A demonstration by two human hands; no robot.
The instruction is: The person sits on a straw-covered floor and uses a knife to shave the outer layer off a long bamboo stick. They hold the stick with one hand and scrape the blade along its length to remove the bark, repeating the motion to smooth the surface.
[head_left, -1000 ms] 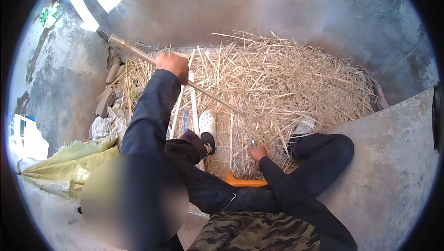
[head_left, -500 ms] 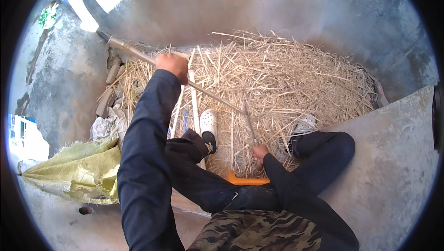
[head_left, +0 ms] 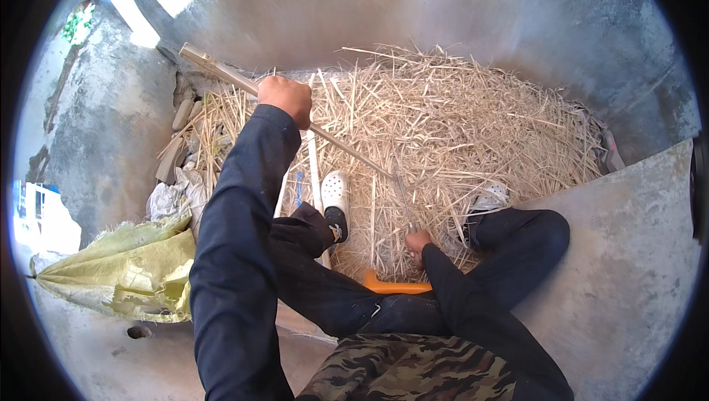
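Observation:
My left hand is closed around a long pale wooden stick. The stick slants from its thicker end at the upper left down to a thin tip near the middle. At that tip the stick meets the narrow blade of a knife, which looks blurred. My right hand grips the knife low, between my legs; its handle is mostly hidden by the fingers. Beneath both lies a broad heap of straw-like shavings.
An orange plastic seat edge shows under me. My shoes rest among the shavings. At the left lie a torn yellow-green sack, a whitish crumpled bag and some stones or bricks. A concrete wall stands behind the heap.
My left hand and the stick have shifted slightly up and to the right. The right hand stays in nearly the same place with the knife.

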